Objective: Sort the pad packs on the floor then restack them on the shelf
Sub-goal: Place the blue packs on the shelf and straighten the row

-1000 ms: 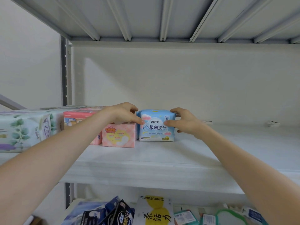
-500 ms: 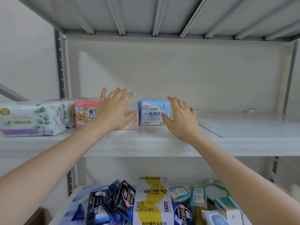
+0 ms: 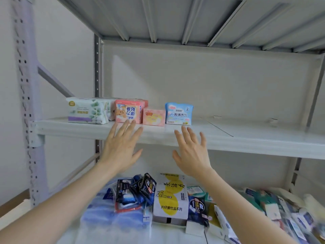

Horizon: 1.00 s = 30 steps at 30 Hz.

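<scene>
A row of pad packs stands on the white shelf (image 3: 246, 140): a white floral pack (image 3: 87, 110), a pink pack with a bear (image 3: 129, 111), a small pink pack (image 3: 153, 117) and a light blue pack (image 3: 179, 113). My left hand (image 3: 121, 147) hovers in front of the shelf edge below the pink packs, fingers spread and empty. My right hand (image 3: 191, 152) is level with it, below the blue pack, fingers also spread and holding nothing. Neither hand touches a pack.
On the lower shelf lies a jumble of goods: dark blue packs (image 3: 135, 191), a white and yellow box (image 3: 171, 196), pale blue packs (image 3: 112, 215) and mixed packs (image 3: 267, 206) to the right. The metal upright (image 3: 26, 103) stands at left. The upper shelf's right half is bare.
Both hands let go of the blue pack and drew back from the shelf, now hovering lower in front of its edge. The camera pulled back and tilted down, showing more of the lower shelf.
</scene>
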Each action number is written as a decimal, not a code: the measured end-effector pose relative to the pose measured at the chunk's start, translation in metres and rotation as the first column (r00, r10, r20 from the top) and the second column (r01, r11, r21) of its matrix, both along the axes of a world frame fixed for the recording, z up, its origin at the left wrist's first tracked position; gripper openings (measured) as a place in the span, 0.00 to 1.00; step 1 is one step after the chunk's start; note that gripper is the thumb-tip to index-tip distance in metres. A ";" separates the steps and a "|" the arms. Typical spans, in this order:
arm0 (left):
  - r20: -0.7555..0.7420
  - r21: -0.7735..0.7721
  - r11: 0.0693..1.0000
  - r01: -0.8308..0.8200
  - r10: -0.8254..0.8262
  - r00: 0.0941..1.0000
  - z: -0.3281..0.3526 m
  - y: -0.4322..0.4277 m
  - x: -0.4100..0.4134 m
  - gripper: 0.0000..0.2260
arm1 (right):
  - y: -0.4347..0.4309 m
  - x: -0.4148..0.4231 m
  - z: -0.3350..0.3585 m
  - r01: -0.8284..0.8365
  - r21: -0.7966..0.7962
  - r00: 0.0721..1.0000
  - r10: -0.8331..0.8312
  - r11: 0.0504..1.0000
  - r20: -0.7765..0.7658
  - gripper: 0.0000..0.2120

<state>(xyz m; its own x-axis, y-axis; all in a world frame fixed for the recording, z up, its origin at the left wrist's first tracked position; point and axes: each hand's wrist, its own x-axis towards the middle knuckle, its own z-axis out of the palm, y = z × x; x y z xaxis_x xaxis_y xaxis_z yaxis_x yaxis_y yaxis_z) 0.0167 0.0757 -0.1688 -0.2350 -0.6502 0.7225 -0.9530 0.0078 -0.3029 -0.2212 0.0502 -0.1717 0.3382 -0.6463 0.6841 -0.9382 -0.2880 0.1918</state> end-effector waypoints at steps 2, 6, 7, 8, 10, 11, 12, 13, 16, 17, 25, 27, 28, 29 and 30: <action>0.027 0.028 0.999 -0.043 0.042 0.999 -0.016 0.020 0.006 0.34 | 0.016 0.008 -0.012 -0.004 0.017 1.000 0.005 1.000 -0.026 0.31; 0.083 0.042 0.997 -0.061 0.057 0.995 -0.037 0.047 0.029 0.35 | 0.038 0.030 -0.021 -0.012 0.037 0.999 0.013 0.999 -0.031 0.31; 0.089 0.047 0.996 -0.073 0.069 0.994 -0.040 0.051 0.036 0.34 | 0.042 0.036 -0.020 -0.014 0.037 0.999 0.015 0.999 -0.030 0.31; 0.094 0.059 0.994 -0.097 0.091 0.991 -0.040 0.056 0.043 0.34 | 0.045 0.042 -0.019 -0.019 0.038 0.999 0.020 0.999 -0.033 0.31; 0.103 0.068 0.986 -0.152 0.145 0.984 -0.041 0.062 0.059 0.34 | 0.048 0.057 -0.017 -0.029 0.031 0.999 0.030 0.999 -0.040 0.31; 0.102 0.057 0.984 -0.170 0.163 0.981 -0.040 0.064 0.067 0.34 | 0.048 0.065 -0.014 -0.029 0.022 0.999 0.030 0.999 -0.040 0.31; 0.101 0.045 0.982 -0.182 0.177 0.979 -0.038 0.066 0.076 0.34 | 0.048 0.074 -0.012 -0.026 0.019 0.999 0.027 0.999 -0.037 0.31; 0.101 0.032 0.982 -0.188 0.184 0.978 -0.035 0.067 0.086 0.34 | 0.048 0.083 -0.009 -0.025 0.018 0.999 0.025 1.000 -0.032 0.32; 0.087 -0.005 0.984 -0.177 0.177 0.980 -0.025 0.064 0.118 0.33 | 0.044 0.114 -0.004 -0.043 0.006 0.999 0.044 0.999 -0.024 0.32; 0.074 -0.012 0.985 -0.170 0.171 0.983 -0.022 0.061 0.130 0.33 | 0.041 0.124 -0.002 -0.055 0.001 0.998 0.055 0.998 -0.021 0.32; 0.043 -0.043 0.991 -0.124 0.126 0.991 0.016 0.023 0.225 0.31 | 0.001 0.198 0.028 -0.066 -0.016 0.992 0.067 0.998 0.108 0.33; -0.013 0.000 0.995 -0.098 0.098 0.995 0.023 0.010 0.244 0.33 | -0.009 0.211 0.034 -0.066 -0.016 0.986 0.068 0.998 0.153 0.33; -0.054 0.032 0.996 -0.079 0.081 0.995 0.026 0.002 0.252 0.34 | -0.014 0.216 0.037 -0.067 -0.017 0.982 0.069 0.998 0.174 0.34; -0.115 0.072 0.996 -0.055 0.063 0.991 0.029 -0.006 0.259 0.36 | -0.019 0.220 0.040 -0.065 -0.012 0.980 0.066 0.998 0.186 0.34; -0.181 0.106 0.994 -0.026 0.045 0.982 0.032 -0.013 0.264 0.38 | -0.025 0.223 0.045 -0.062 -0.005 0.979 0.062 0.998 0.193 0.35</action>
